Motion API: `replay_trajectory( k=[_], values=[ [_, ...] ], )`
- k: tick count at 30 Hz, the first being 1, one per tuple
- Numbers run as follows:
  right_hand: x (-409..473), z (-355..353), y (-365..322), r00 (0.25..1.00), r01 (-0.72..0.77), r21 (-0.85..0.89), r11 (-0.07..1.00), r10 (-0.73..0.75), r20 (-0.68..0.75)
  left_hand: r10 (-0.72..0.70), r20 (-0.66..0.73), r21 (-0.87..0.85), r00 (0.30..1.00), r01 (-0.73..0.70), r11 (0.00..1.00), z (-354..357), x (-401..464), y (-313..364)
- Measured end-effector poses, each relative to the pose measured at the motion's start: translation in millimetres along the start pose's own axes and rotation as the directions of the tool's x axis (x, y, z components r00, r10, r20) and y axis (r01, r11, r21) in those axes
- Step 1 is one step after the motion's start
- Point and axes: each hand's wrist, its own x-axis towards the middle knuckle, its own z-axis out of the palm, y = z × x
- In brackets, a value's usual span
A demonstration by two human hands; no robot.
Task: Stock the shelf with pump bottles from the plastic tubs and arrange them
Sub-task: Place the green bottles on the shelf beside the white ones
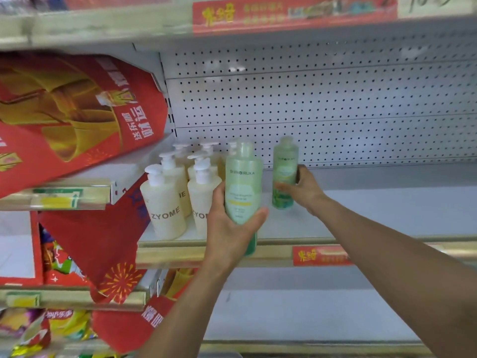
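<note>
My left hand grips a pale green bottle marked SHIROIRUKA, held upright in front of the shelf edge. My right hand holds a second green bottle standing on the white shelf, a little further back and to the right. Several cream ZYOME pump bottles stand in rows at the shelf's left end, just left of my left hand.
A white pegboard back wall closes the shelf. Red festive packaging leans in from the left, with more red boxes and snack bags below. A gold shelf rail with a red price tag runs along the front. A lower white shelf shows beneath.
</note>
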Motion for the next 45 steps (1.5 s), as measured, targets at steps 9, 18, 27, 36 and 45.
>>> replay_trajectory(
  k=[9, 18, 27, 36, 45],
  values=[
    [39, 7, 5, 0.998, -0.058, -0.046, 0.997, 0.057, -0.017, -0.001, -0.022, 0.055, 1.000, 0.003, 0.999, 5, 1, -9],
    [-8, -2, -14, 0.996, 0.029, 0.015, 0.999, -0.028, -0.084, -0.014, 0.029, 0.044, 0.999, 0.013, 0.999, 25, -5, -4],
    [-103, -61, -62, 0.965, 0.187, 0.061, 0.980, -0.195, 0.176, 0.009, 0.092, 0.093, 0.996, -0.018, 0.996, 91, -4, 6],
    [-67, -91, -33, 0.991, 0.136, -0.103, 0.985, -0.136, 0.004, -0.107, 0.434, 0.588, 0.894, -0.191, 0.786, 105, 37, 14],
    [-21, -82, -10, 0.995, 0.069, -0.137, 0.988, -0.078, -0.060, 0.022, 0.349, 0.745, 0.937, -0.291, 0.601, 101, 106, 37]
  ],
)
